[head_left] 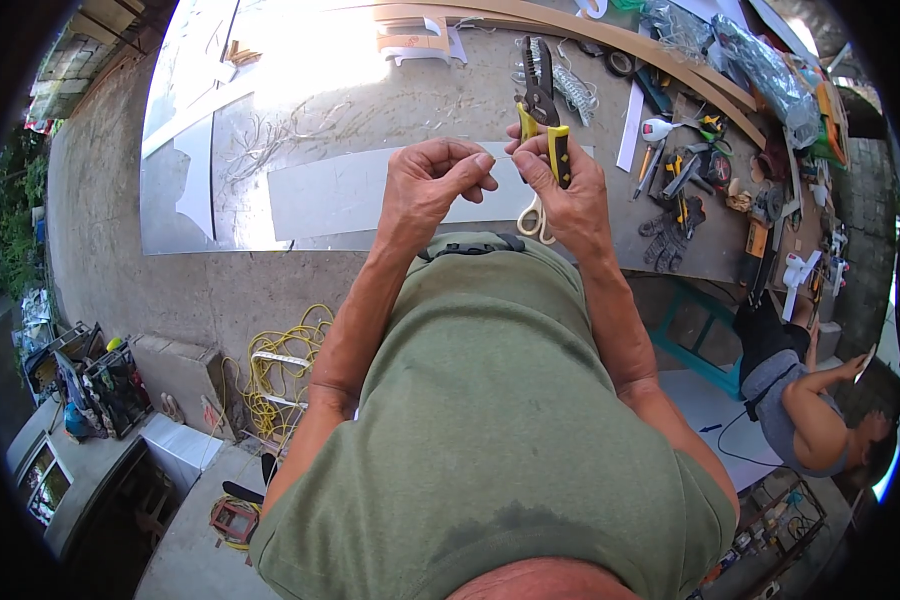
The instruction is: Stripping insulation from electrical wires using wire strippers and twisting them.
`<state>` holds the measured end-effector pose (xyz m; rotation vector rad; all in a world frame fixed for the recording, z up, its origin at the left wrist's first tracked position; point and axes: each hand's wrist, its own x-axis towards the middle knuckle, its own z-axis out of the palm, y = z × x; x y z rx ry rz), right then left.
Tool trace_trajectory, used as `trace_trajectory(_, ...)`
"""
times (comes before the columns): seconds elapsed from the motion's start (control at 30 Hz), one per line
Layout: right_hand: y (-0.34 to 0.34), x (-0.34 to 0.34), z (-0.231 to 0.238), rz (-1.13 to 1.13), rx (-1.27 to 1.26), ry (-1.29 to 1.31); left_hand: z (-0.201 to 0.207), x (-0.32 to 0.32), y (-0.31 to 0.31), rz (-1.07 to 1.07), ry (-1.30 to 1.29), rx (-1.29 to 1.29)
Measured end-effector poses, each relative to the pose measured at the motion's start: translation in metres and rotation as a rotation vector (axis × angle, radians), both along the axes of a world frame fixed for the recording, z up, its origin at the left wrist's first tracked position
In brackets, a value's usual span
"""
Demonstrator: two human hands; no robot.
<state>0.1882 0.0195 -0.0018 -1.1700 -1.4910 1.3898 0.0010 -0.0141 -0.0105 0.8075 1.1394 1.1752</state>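
My right hand (573, 195) is wrapped round wire strippers (540, 105) with yellow and black handles, their dark jaws pointing away from me. To its left, my left hand (432, 188) is closed, thumb and forefinger pinched together. A thin pale strand, looking like wire, (502, 157) runs between the fingertips of both hands. Both hands are over the table, above a long grey strip of sheet (340, 190). Just below my right hand, scissors (534, 220) show their cream handle loops; their blades are hidden.
Loose wire offcuts (280, 135) lie left on the metal table (360, 105). At the right are a tape roll (620, 64), a dark glove (667, 240) and several tools. Yellow cord (270, 375) is heaped on the floor at left. Another person (805, 400) sits at right near a teal stool (700, 335).
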Motion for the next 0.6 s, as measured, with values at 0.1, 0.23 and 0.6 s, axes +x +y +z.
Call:
trace_trajectory(0.1, -0.001, 0.006, 0.009, 0.017, -0.065, 0.037, 0.000, -0.005, 0.003, 0.088, 0.003, 0.031)
trace_trajectory(0.23, -0.014, 0.014, 0.005, 0.031, -0.170, 0.215, 0.004, -0.010, 0.011, 0.197, 0.051, 0.086)
trace_trajectory(0.6, -0.029, 0.011, 0.017, 0.219, -0.350, 0.101, 0.006, 0.002, 0.023, 0.282, 0.091, 0.220)
